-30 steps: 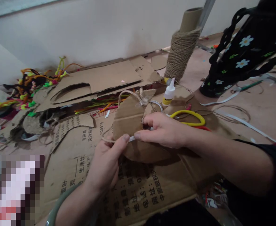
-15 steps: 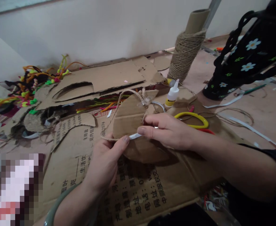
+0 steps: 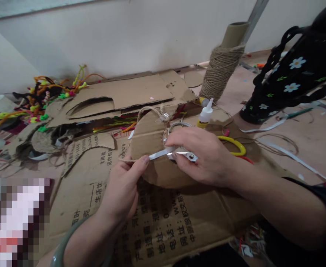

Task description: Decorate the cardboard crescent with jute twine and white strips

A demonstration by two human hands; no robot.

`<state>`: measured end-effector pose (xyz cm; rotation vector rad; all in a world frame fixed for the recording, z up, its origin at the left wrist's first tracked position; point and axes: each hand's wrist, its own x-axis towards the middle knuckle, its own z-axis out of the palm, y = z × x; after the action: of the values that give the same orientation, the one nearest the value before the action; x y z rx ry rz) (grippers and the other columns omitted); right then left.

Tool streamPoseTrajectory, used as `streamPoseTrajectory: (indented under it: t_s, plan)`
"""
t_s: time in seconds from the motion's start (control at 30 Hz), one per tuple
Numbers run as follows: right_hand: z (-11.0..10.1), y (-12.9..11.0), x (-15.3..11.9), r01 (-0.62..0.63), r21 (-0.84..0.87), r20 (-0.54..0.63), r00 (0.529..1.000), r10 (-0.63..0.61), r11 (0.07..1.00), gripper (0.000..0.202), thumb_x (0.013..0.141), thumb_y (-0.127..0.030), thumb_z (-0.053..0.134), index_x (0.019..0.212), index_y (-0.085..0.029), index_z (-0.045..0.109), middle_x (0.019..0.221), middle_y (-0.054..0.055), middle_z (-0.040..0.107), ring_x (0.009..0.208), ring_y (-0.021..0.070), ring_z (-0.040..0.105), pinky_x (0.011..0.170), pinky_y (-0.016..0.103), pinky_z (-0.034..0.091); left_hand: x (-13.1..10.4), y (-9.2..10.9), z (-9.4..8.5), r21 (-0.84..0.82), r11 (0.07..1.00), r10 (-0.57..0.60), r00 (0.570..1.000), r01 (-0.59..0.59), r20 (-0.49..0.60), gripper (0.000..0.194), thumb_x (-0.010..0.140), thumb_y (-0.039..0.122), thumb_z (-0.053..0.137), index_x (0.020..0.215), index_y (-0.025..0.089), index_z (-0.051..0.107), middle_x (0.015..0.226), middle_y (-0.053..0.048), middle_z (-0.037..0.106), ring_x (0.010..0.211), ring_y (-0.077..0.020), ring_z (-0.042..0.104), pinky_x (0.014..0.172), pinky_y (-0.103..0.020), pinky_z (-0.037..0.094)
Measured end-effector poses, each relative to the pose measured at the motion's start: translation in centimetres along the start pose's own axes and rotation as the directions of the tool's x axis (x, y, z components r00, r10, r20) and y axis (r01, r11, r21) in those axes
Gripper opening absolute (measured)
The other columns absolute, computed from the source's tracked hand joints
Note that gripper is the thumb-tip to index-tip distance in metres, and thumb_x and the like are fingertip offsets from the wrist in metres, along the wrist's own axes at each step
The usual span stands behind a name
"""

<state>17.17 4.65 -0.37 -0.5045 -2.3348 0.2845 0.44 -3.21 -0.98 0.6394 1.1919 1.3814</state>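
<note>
My left hand (image 3: 124,181) is closed in a pinch on the end of a white strip (image 3: 160,152), beside the edge of a rounded cardboard cutout (image 3: 148,137). A length of twine (image 3: 126,160) runs out past its fingers. My right hand (image 3: 207,154) is closed around a small shiny metal nail clipper (image 3: 183,154), whose tip lies at the strip's other end. Its fingers partly cover the clipper. Twine and clear glue-like bits gather at a knot (image 3: 164,114) on the cutout. A white ring-shaped band (image 3: 179,125) curves behind the right hand.
Printed cardboard (image 3: 96,222) lies under my hands. A small glue bottle (image 3: 205,114), a twine roll (image 3: 222,68) and yellow-handled scissors (image 3: 236,145) are beyond my right hand. A black flowered bottle (image 3: 293,74) stands right; colourful pipe cleaners (image 3: 48,91) heap at left.
My right hand has shifted and turned, bringing the metal nail clipper into view at the strip. More of the white strip shows between my hands. The left hand keeps its pinch.
</note>
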Motion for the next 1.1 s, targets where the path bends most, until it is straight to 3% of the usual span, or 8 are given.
streamPoseTrajectory:
  t_s: [0.13, 0.4, 0.73, 0.83, 0.9, 1.0, 1.1]
  plan:
    - [0.2, 0.4, 0.0, 0.111, -0.09, 0.04, 0.993, -0.107, 0.99, 0.026, 0.08, -0.008, 0.048, 0.103, -0.017, 0.058, 0.102, 0.006, 0.065, 0.094, 0.0181, 0.058, 0.085, 0.034, 0.044, 0.0, 0.0, 0.0, -0.008, 1.0, -0.005, 1.0, 0.005, 0.01, 0.028, 0.075, 0.024, 0.068, 0.101, 0.016, 0.067, 0.101, -0.006, 0.071, 0.092, -0.0192, 0.065, 0.079, -0.027, 0.051]
    - [0.0, 0.6, 0.1, 0.175, -0.199, 0.017, 0.984, -0.175, 0.964, 0.019, 0.088, -0.016, 0.045, 0.094, -0.017, 0.063, 0.087, 0.005, 0.068, 0.082, 0.0159, 0.06, 0.084, 0.034, 0.044, 0.0, 0.0, 0.1, 0.007, 1.0, -0.009, 1.0, 0.009, -0.011, 0.028, 0.073, 0.026, 0.068, 0.1, 0.017, 0.068, 0.098, -0.006, 0.072, 0.091, -0.0221, 0.066, 0.075, -0.03, 0.053]
    - [0.2, -0.1, 0.1, 0.083, -0.135, -0.017, 0.996, -0.086, 0.987, 0.017, 0.088, -0.02, 0.047, 0.084, -0.015, 0.063, 0.085, 0.007, 0.068, 0.081, 0.0169, 0.059, 0.079, 0.032, 0.044, 0.0, -0.1, 0.4, -0.007, 1.0, -0.028, 1.0, 0.027, -0.01, 0.021, 0.073, 0.025, 0.068, 0.091, 0.015, 0.07, 0.089, -0.005, 0.073, 0.089, -0.0206, 0.066, 0.08, -0.031, 0.051]
    - [0.2, -0.3, 0.2, -0.039, -0.051, 0.006, 0.999, 0.039, 0.998, 0.017, 0.088, -0.025, 0.047, 0.085, -0.016, 0.061, 0.083, 0.005, 0.067, 0.082, 0.0163, 0.059, 0.077, 0.03, 0.042, -0.1, -0.1, 0.4, -0.009, 0.999, -0.035, 0.999, 0.035, -0.003, 0.023, 0.073, 0.025, 0.068, 0.094, 0.015, 0.069, 0.091, -0.006, 0.073, 0.09, -0.0214, 0.066, 0.08, -0.032, 0.052]
    - [0.1, -0.4, 0.4, -0.201, 0.033, 0.075, 0.977, 0.199, 0.979, 0.017, 0.087, -0.029, 0.049, 0.085, -0.016, 0.06, 0.08, 0.004, 0.065, 0.077, 0.0151, 0.058, 0.072, 0.027, 0.041, -0.1, -0.1, 0.3, -0.006, 1.0, -0.028, 1.0, 0.028, 0.011, 0.023, 0.074, 0.025, 0.068, 0.095, 0.016, 0.069, 0.093, -0.006, 0.073, 0.091, -0.0212, 0.066, 0.081, -0.031, 0.051]
    - [0.0, -0.7, 0.8, -0.48, 0.152, 0.262, 0.862, 0.433, 0.864, 0.022, 0.082, -0.038, 0.054, 0.082, -0.016, 0.058, 0.073, 0.001, 0.061, 0.067, 0.0126, 0.054, 0.061, 0.024, 0.037, -0.1, -0.2, 0.3, -0.002, 1.0, -0.01, 0.999, 0.01, 0.039, 0.023, 0.074, 0.024, 0.067, 0.095, 0.017, 0.069, 0.094, -0.006, 0.073, 0.092, -0.0213, 0.066, 0.082, -0.031, 0.051]
    - [0.1, -0.8, 1.1, -0.643, 0.262, 0.395, 0.752, 0.528, 0.72, 0.025, 0.077, -0.038, 0.056, 0.069, -0.015, 0.055, 0.064, -0.002, 0.053, 0.06, 0.0099, 0.046, 0.054, 0.022, 0.033, -0.1, -0.2, 0.3, -0.003, 1.0, -0.027, 0.997, 0.027, 0.075, 0.023, 0.074, 0.023, 0.068, 0.095, 0.017, 0.069, 0.093, -0.006, 0.073, 0.091, -0.0218, 0.066, 0.081, -0.032, 0.051]
